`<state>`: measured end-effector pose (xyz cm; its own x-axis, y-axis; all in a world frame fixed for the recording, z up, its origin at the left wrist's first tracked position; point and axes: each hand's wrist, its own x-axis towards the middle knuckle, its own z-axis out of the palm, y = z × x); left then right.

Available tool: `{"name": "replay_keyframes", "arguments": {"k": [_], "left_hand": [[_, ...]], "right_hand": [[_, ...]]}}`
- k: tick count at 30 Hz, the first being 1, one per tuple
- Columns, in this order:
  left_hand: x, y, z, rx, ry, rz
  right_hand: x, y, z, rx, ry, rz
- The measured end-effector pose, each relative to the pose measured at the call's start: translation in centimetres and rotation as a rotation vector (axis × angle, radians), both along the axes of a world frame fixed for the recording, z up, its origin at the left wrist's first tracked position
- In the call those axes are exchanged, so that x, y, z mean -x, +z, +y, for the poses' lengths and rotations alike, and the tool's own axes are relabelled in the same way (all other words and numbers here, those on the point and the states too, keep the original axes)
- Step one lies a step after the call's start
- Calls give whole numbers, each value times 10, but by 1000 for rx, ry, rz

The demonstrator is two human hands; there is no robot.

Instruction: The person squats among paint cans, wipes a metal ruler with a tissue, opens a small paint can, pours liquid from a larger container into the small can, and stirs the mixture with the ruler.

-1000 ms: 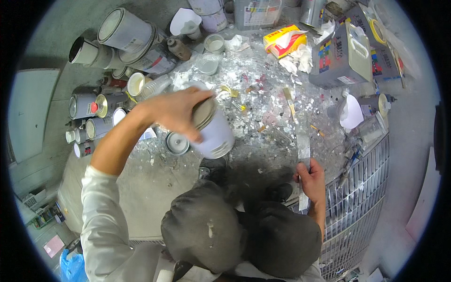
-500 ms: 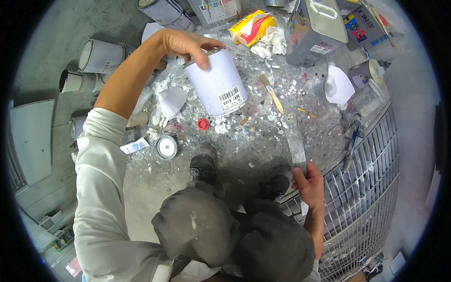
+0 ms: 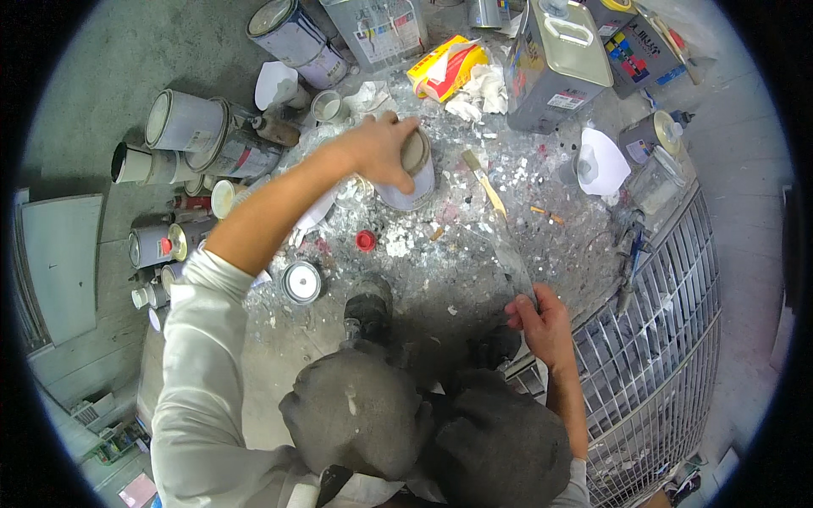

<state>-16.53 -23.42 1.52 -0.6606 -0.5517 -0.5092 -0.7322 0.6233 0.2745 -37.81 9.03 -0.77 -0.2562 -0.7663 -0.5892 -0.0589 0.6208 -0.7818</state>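
Note:
My left hand [image 3: 383, 154] spans the top of a pale paint can [image 3: 417, 193], thumb on the near side and fingers over the far rim. The can stands upright on the paint-spattered floor, its top partly hidden by the hand. Pinched in my right hand [image 3: 544, 326], at the lower right, is a flat metal strip [image 3: 511, 258] that points away from me. A flat paintbrush [image 3: 487, 188] lies between the can and the strip. Nearer to me are a red cap [image 3: 365, 240] and a round grey-rimmed lid or shallow tin [image 3: 301, 282].
Several used cans [image 3: 182, 121] crowd the left. A large square metal tin [image 3: 555, 76] stands at the back beside a yellow-red tissue box [image 3: 449, 68]. On the right are a white paper cone [image 3: 603, 161], a spray gun [image 3: 628, 254] and a metal grille [image 3: 652, 347]. My shoe [image 3: 369, 305] is close by.
The paint can, tilted in my left hand before, has come upright onto the floor, with my hand now over its top. My right hand has shifted slightly left and away from me with the strip.

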Motion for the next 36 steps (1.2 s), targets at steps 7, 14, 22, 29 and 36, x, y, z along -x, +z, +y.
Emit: {"name": "replay_keyframes", "arguments": {"k": [7, 14, 22, 29, 36], "left_hand": [[4, -39, 53, 181, 167, -17], [-11, -32, 36, 23, 98, 26], [-6, -27, 33, -12, 102, -24], [-6, -29, 31, -13, 91, -24], [-9, -29, 15, -68, 22, 62]], "right_hand": [[-13, -4, -43, -139, 115, 86], [-28, -32, -71, -82, 211, 108], [-36, -39, -81, -108, 186, 54], [-42, -39, -90, -264, 147, -202], [-40, -41, -94, -359, 52, -604]]}}
